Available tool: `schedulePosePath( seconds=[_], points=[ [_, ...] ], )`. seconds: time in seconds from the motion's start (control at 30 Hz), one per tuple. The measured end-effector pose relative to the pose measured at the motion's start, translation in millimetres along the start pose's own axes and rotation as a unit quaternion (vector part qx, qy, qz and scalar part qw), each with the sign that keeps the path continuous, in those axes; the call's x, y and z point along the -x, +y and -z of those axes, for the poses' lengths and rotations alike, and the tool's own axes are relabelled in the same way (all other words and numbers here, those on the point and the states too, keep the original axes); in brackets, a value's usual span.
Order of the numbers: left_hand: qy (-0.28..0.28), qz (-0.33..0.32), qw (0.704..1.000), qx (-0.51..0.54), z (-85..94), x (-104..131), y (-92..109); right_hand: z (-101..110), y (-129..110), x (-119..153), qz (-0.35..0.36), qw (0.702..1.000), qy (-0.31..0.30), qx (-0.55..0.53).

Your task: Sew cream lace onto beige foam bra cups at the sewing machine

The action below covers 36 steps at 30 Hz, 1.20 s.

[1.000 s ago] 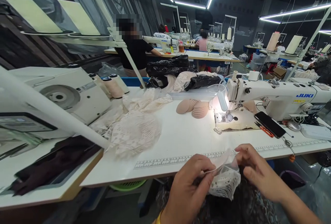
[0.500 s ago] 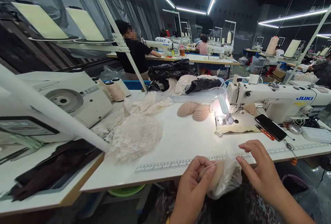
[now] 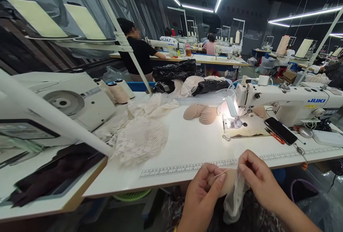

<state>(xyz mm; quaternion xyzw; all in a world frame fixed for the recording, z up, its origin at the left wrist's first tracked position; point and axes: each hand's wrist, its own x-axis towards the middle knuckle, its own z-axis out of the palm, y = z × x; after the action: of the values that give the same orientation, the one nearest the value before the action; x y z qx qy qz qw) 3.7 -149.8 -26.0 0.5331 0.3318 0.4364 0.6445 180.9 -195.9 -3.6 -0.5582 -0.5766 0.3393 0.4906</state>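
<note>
My left hand pinches the edge of a beige pad in front of the table's front edge. Sheer pale lace fabric hangs beside the pad, and my right hand grips its upper edge between thumb and fingers. Behind my hands a printed ruler strip runs along the table. Two fanned stacks of beige pads lie left of the sewing machine, whose lamp lights the needle area.
A heap of cream lace covers the table's left part. A black phone and orange snips lie at the right. Another machine stands at the left. Black bags sit behind; a person works beyond.
My right hand has moved left and closed on the lace, which now hangs lower and narrower. My left hand still holds the pad, nearly unmoved.
</note>
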Motion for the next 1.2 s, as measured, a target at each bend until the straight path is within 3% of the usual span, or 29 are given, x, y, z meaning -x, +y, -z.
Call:
schedulePosePath(
  seconds=[0.07, 0.17, 0.23, 0.33, 0.43, 0.53, 0.6, 0.7, 0.83, 0.93, 1.2],
  points=[
    [0.007, -0.014, 1.000, 0.001, 0.6, 2, -7, -2, 6, 0, -0.064, 0.992, -0.005, -0.110],
    [-0.043, -0.037, 0.998, 0.000, 3.7, 2, -11, -5, 15, 3, -0.083, 0.975, 0.001, -0.208],
    [-0.068, -0.071, 0.995, -0.001, 6.6, -1, -10, -7, 17, 5, -0.075, 0.970, -0.006, -0.232],
    [-0.028, -0.099, 0.994, -0.021, 7.7, -10, -6, -6, 14, 9, -0.061, 0.974, -0.045, -0.213],
    [-0.058, -0.003, 0.998, 0.004, 1.6, -17, -4, -7, 6, 12, -0.038, 0.984, -0.064, -0.160],
    [-0.105, 0.123, 0.983, 0.087, -8.1, -16, -1, -9, -1, 14, 0.002, 0.995, -0.010, -0.101],
    [-0.116, 0.162, 0.972, 0.124, -12.8, -15, 3, -11, -5, 17, 0.039, 0.997, 0.026, -0.069],
    [-0.138, 0.190, 0.959, 0.156, -12.9, -14, 10, -10, -6, 22, 0.056, 0.995, 0.002, -0.081],
    [-0.167, 0.222, 0.951, 0.136, -1.8, -14, 15, 5, 3, 29, 0.012, 0.993, -0.068, -0.096],
    [-0.154, 0.222, 0.957, 0.102, 4.4, -14, 13, 15, 8, 32, -0.013, 0.992, -0.091, -0.089],
    [-0.135, 0.211, 0.960, 0.126, -9.7, -9, 11, 14, -7, 36, -0.005, 0.958, -0.198, -0.208]
  ],
)
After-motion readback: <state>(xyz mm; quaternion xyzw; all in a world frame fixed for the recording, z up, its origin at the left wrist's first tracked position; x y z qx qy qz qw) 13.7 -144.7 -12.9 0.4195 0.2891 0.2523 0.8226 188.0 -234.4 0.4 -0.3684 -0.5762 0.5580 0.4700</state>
